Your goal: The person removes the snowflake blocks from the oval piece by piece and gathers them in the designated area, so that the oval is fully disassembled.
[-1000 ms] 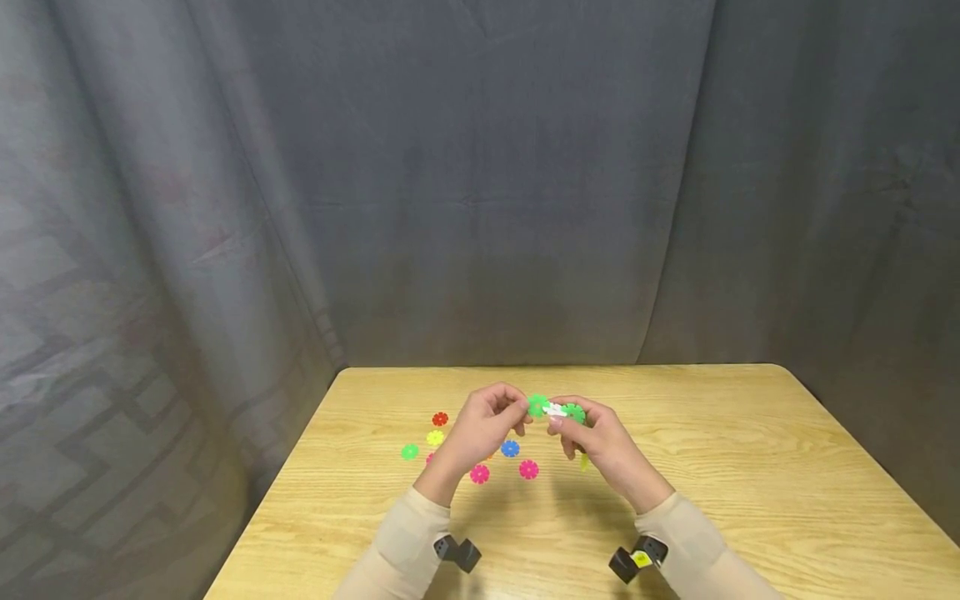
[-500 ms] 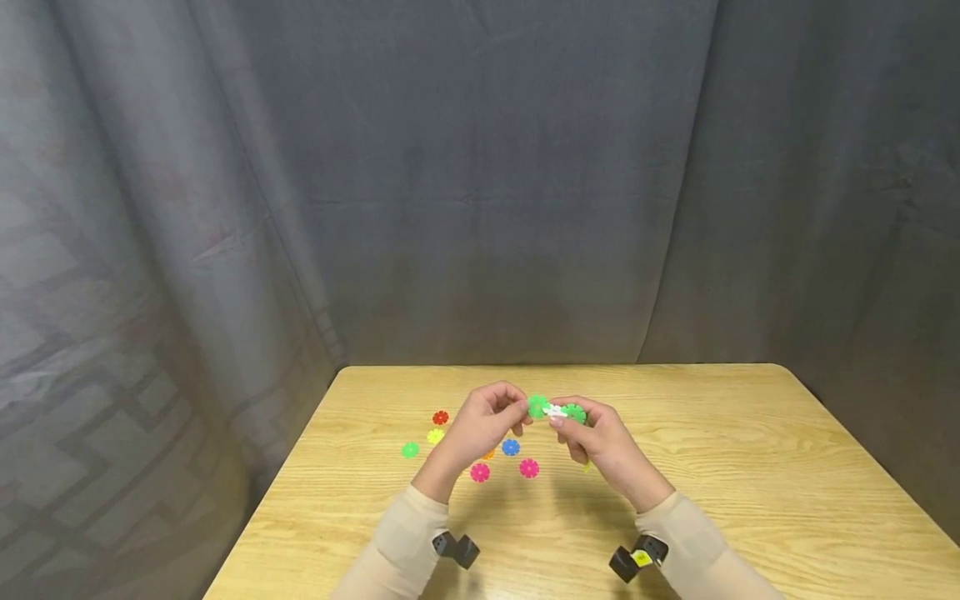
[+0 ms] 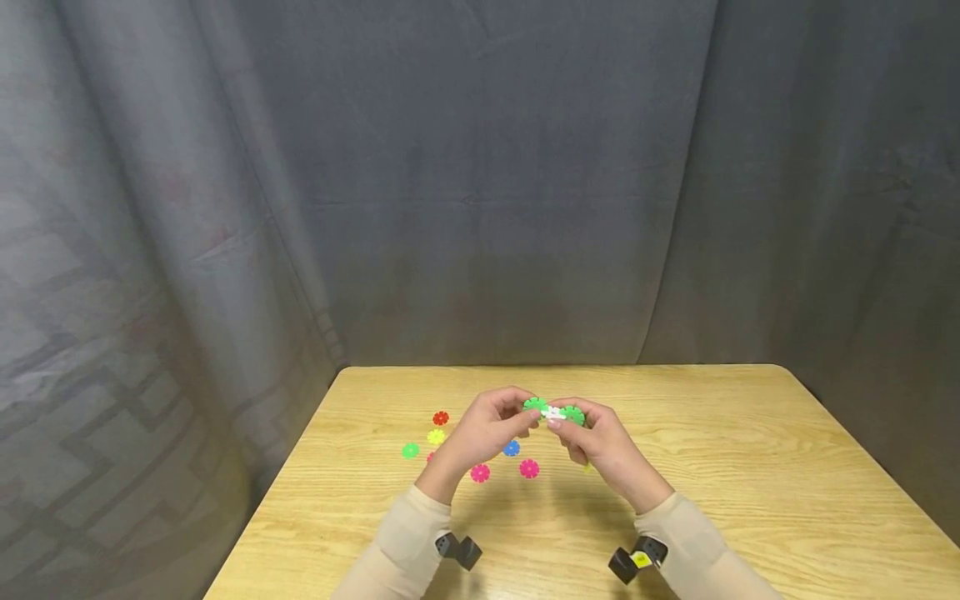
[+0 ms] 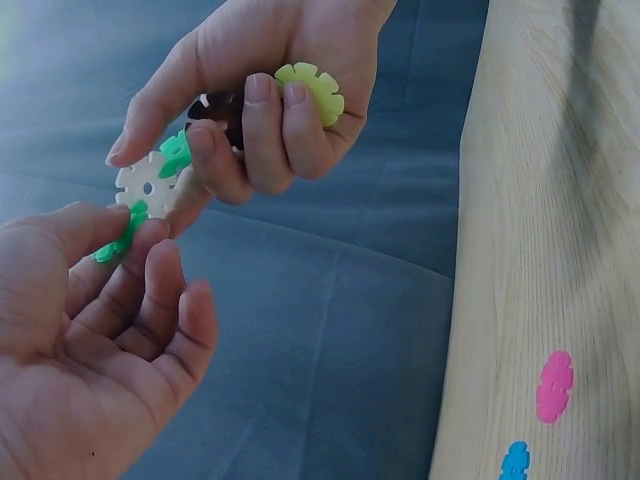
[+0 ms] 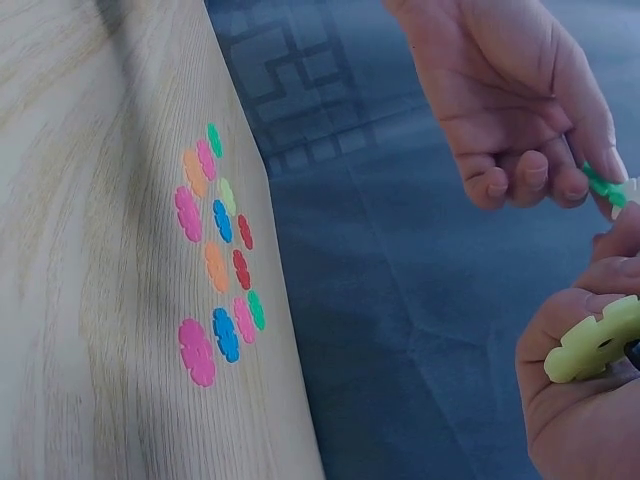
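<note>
My left hand (image 3: 483,429) pinches a green notched plastic disc (image 3: 535,406) between thumb and fingers, above the table. This disc meets the edge of a white disc (image 4: 148,188), and on the white disc's other side sits a second green disc (image 3: 573,416). My right hand (image 3: 607,442) holds the joined pieces, its thumb near the white disc in the head view. In the left wrist view, a dark disc (image 4: 222,112) and a yellow disc (image 4: 312,92) are partly covered by the right hand's curled fingers. How the dark and yellow discs join is hidden.
Loose notched discs lie on the wooden table (image 3: 750,483), mostly left of and below the hands: red (image 3: 440,417), yellow (image 3: 436,437), green (image 3: 410,450), blue (image 3: 512,448) and pink (image 3: 529,468) among them. A grey curtain (image 3: 480,208) hangs behind the table.
The left hand has shifted slightly right, its thumb now lying across the lower part of the left green disc, which looks more tilted. The right hand stays nearly in place.
</note>
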`<state>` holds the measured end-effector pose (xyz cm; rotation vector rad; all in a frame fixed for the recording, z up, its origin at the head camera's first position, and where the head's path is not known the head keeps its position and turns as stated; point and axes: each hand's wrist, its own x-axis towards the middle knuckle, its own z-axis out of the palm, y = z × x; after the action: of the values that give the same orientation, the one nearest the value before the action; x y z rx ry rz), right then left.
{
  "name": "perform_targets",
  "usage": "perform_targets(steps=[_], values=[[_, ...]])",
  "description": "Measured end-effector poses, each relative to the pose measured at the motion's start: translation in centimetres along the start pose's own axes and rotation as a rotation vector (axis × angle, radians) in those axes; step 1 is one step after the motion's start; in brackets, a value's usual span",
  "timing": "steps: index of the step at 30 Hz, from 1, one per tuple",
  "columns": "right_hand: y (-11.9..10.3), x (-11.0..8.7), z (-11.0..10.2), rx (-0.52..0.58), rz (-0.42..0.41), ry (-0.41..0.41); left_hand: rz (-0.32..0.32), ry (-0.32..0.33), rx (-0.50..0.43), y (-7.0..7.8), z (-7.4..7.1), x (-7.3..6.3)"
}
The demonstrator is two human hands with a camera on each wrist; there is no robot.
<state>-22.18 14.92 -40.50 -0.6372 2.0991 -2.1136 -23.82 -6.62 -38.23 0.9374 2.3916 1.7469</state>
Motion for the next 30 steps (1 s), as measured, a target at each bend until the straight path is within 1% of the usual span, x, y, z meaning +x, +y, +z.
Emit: perform_targets(steps=[7,11,15,18,21,24,30], values=[[0.01,0.06,-0.03,-0.008,0.020,0.009,0.000,-0.012,-0.023,0.05,0.02,0.09],[0.13,0.08,-0.09,-0.010,0.017,0.009,0.018,-0.028,-0.065,0.02,0.01,0.18],[0.26,0.04,-0.15,-0.012,0.002,-0.003,0.025,-0.059,-0.104,-0.04,0.03,0.19],[0.37,0.02,-0.16,-0.011,-0.016,-0.016,0.017,-0.073,-0.102,-0.03,0.02,0.12],[0.48,0.06,-0.16,-0.011,-0.030,-0.024,0.016,-0.072,-0.084,-0.03,-0.01,0.08],[0.56,0.11,-0.18,-0.002,-0.034,-0.028,0.028,-0.069,-0.075,-0.05,-0.01,0.08],[0.47,0.15,-0.25,0.005,-0.035,-0.035,0.051,-0.056,-0.086,-0.06,0.01,0.11]])
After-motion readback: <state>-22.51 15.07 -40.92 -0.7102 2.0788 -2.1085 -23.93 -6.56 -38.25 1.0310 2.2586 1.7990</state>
